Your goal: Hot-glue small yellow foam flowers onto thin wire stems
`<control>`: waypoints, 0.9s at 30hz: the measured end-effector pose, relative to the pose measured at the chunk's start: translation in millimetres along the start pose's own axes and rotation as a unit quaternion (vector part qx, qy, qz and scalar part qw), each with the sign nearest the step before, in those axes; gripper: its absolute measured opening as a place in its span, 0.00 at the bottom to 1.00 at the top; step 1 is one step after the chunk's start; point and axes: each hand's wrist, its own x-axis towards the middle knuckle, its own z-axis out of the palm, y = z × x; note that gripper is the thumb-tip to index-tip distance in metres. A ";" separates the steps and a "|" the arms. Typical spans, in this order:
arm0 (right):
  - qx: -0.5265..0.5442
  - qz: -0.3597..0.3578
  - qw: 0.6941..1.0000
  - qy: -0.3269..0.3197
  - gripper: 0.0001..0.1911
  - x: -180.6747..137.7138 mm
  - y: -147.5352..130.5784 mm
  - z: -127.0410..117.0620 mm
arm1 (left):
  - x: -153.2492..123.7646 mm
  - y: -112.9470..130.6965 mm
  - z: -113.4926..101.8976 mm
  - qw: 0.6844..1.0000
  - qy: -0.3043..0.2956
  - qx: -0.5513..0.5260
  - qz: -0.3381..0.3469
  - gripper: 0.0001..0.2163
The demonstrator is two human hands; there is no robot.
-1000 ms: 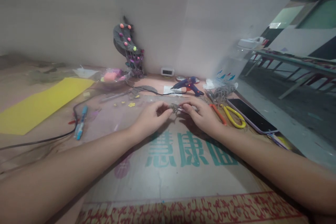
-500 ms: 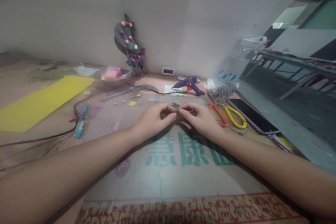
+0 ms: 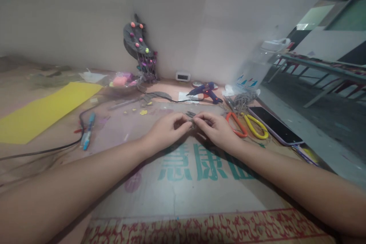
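My left hand (image 3: 167, 131) and my right hand (image 3: 215, 129) meet over the middle of the cardboard sheet (image 3: 183, 183). Both pinch a small grey twisted piece (image 3: 191, 119), thin like wire or twine, between thumbs and fingertips. The fingers of each hand are curled and pressed together on it. The piece is mostly hidden by the fingertips, so I cannot make out its shape. Orange and yellow-handled scissors (image 3: 247, 126) lie just right of my right hand.
A blue glue gun (image 3: 205, 92) with its black cord lies behind the hands. A dark phone (image 3: 275, 126) sits at the right, a grey twine bundle (image 3: 243, 100) behind it. Yellow paper (image 3: 42, 112) and a blue pen (image 3: 88, 131) lie left. A beaded grey ornament (image 3: 140, 51) leans on the wall.
The hands have drawn closer together and slightly toward me on the small piece. The scissors' orange handle shows more fully beside the right hand.
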 end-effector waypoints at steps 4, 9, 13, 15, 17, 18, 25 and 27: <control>0.027 0.017 0.999 0.004 0.17 -0.1 4.0 -0.8 | 1.8 0.5 -0.7 0.999 0.019 -0.026 -0.009 0.11; 0.026 0.019 0.999 -0.003 0.15 0.5 6.2 1.1 | 2.2 0.6 -1.9 0.999 0.021 -0.028 -0.012 0.11; 0.071 0.046 0.996 -0.008 0.17 1.1 8.6 1.5 | 1.9 1.3 -2.3 0.999 0.026 -0.032 -0.011 0.10; 0.107 0.046 0.993 0.019 0.14 1.9 9.2 1.2 | 2.0 1.9 -2.8 0.999 0.031 -0.032 -0.011 0.10; 0.102 0.036 0.992 0.058 0.09 2.7 8.1 0.2 | 2.4 2.4 -3.3 0.999 0.039 -0.030 -0.013 0.10; 0.085 0.027 0.993 0.074 0.08 2.9 6.8 -0.5 | 2.7 2.5 -3.6 0.999 0.042 -0.031 -0.013 0.10; 0.015 0.007 0.998 0.062 0.13 0.7 0.2 -4.3 | 3.7 1.5 -4.0 0.996 0.069 -0.045 -0.034 0.09; 0.025 0.022 0.998 0.052 0.13 0.0 1.3 -3.8 | 3.8 0.5 -3.9 0.995 0.080 -0.051 -0.043 0.09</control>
